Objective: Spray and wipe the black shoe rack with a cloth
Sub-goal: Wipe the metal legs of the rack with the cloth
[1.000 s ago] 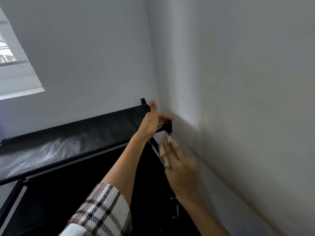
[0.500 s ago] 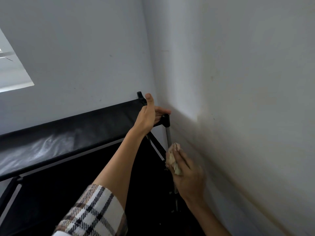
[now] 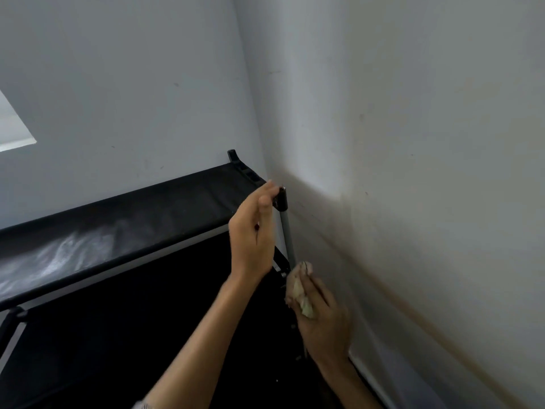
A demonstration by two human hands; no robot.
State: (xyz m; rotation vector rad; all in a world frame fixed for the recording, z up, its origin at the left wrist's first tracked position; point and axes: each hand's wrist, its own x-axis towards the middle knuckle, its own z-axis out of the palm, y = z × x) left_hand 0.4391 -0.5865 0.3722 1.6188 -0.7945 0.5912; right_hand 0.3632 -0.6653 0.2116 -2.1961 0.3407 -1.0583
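Pale grey walls are meeting in a corner, and the black shoe rack point(image 3: 124, 219) is standing pushed into that corner, so places below are given relative to the rack. Nearest the camera, at the rack's right front side, the right hand point(image 3: 323, 317) is curling its fingers around a bunched pale cloth point(image 3: 299, 292) and pressing it against the grey upright pole point(image 3: 286, 237), low on the visible stretch of that pole. Just above it, the left hand point(image 3: 252, 234) is hovering beside the pole with fingers straight and loosely together, holding nothing; its fingertips are reaching near the black corner cap point(image 3: 281, 199) at the pole's top, though whether they are touching it cannot be told. Farther back, the rack's top fabric shelf point(image 3: 88, 246) is showing whitish, streaky smears toward its left end, which look like spray or dust not yet wiped off. Judging from this, the frame is being wiped while the top shelf is probably waiting for a proper pass, so the task seems partway through. No spray bottle is appearing in view. Beyond the rack's left end, a bright window ledge point(image 3: 14, 143) is showing on the wall.
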